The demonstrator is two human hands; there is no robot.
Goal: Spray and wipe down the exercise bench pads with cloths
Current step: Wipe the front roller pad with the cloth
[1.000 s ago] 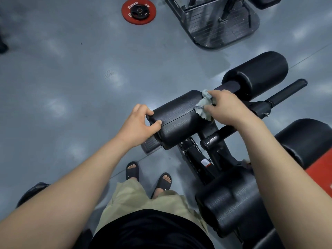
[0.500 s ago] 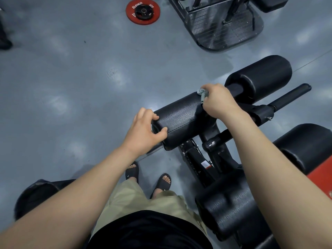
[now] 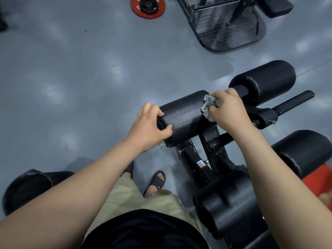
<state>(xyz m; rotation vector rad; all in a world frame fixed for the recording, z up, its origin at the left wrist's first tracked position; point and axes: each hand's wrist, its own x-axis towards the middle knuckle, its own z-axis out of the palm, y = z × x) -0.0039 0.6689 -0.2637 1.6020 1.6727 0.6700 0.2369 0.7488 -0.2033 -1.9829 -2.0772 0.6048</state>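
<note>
Gripping the left end of the nearer roller pad [image 3: 185, 114] with the left hand [image 3: 149, 126], wrapping the fingers over its top edge and bracing the thumb on the side facing the body. Bunching a crumpled grey cloth [image 3: 207, 106] in the right hand [image 3: 228, 112], curling fingers and thumb tightly round it, and pressing it onto the top of that same pad at its right end, above the bench's black steel frame [image 3: 186, 159]. Hiding most of the cloth under the knuckles and showing only a ragged fold at their left. Reaching both bare forearms forward from the bottom of the view. Standing in black sandals [image 3: 156, 182] and khaki shorts [image 3: 136, 200] on the grey floor [image 3: 71, 78], just left of the frame. Seeing a second roller pad [image 3: 265, 78] farther along the same axle, beyond the right hand, and a black handle bar [image 3: 294, 103] jutting out to the right below it. Looking down past a large lower pad [image 3: 233, 203] beside the right forearm and a side pad [image 3: 305, 150] near the right edge, next to a red patch [image 3: 321, 178]. Noting a red weight plate [image 3: 147, 7] lying flat on the floor at the top, and a black footplate [image 3: 224, 27] of another machine to its right. Failing to make out the dark rounded shape [image 3: 27, 187] at lower left.
</note>
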